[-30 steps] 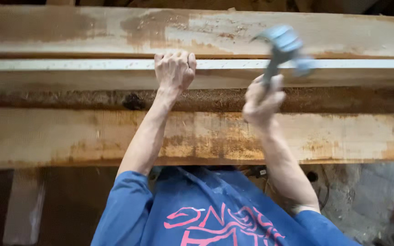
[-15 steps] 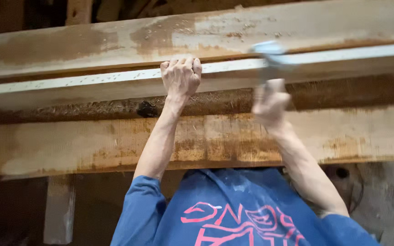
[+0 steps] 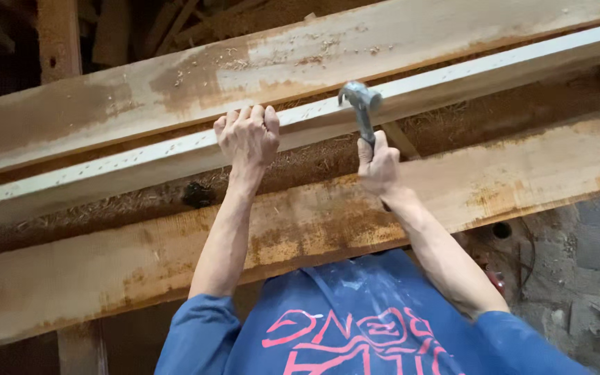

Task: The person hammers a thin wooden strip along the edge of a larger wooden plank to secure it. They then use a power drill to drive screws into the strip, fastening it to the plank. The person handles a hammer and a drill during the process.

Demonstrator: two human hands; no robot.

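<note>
The right hand (image 3: 380, 165) was closed tight around the dark handle of a hammer (image 3: 361, 104), gripping it low so that the grey metal head stood above the knuckles. The head was dull and worn, with a curved claw on one side, and it sat against the near edge of a long pale strip of wood (image 3: 140, 163) that ran slantwise across the view. The left hand (image 3: 248, 135) lay just to the left of the hammer, its fingers curled over the same strip and pressed onto it, the two hands near each other but apart. The strip was light grey-white and dotted with small dark specks. Above it ran a broad rust-stained plank (image 3: 105, 104) scattered with sawdust, and below it another stained plank (image 3: 557, 170). Both arms came out of blue sleeves (image 3: 196, 333).
</note>
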